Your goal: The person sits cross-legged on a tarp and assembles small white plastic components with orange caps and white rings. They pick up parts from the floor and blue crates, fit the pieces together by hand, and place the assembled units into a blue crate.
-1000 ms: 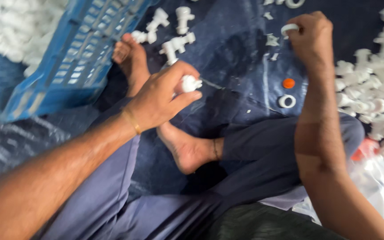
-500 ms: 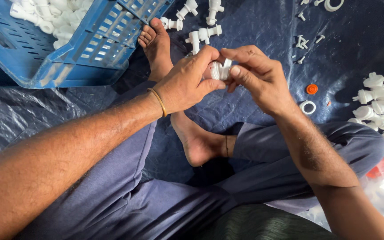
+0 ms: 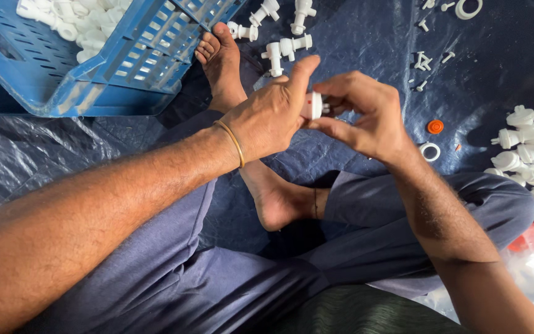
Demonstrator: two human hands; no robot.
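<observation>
One small white plastic fitting [image 3: 314, 106] sits at the centre of the frame, pinched between both hands: the left hand [image 3: 270, 117] has its grip closed around the fitting's near end, thumb raised above it, and the right hand [image 3: 366, 114] has its fingertips closed on the far end. A thin gold bangle [image 3: 233, 142] circles the left wrist. Above the hands, four or so white tap-shaped parts [image 3: 285, 46] lie loose on the dark blue plastic sheet [image 3: 366, 37], close to one bare foot [image 3: 220, 62]; the other foot [image 3: 279, 201] rests below the hands, between the crossed legs. In the upper left a tilted blue crate [image 3: 125, 68] holds a heap of white parts, too many to count, and its rim nearly touches the upper foot. Along the right edge lies a pile of at least eight more white parts [image 3: 533, 148]. Between that pile and the right hand lie one orange cap [image 3: 435, 126] and one white ring [image 3: 429, 151], with open sheet around them. Small white bits and two rings are scattered at the upper right
</observation>
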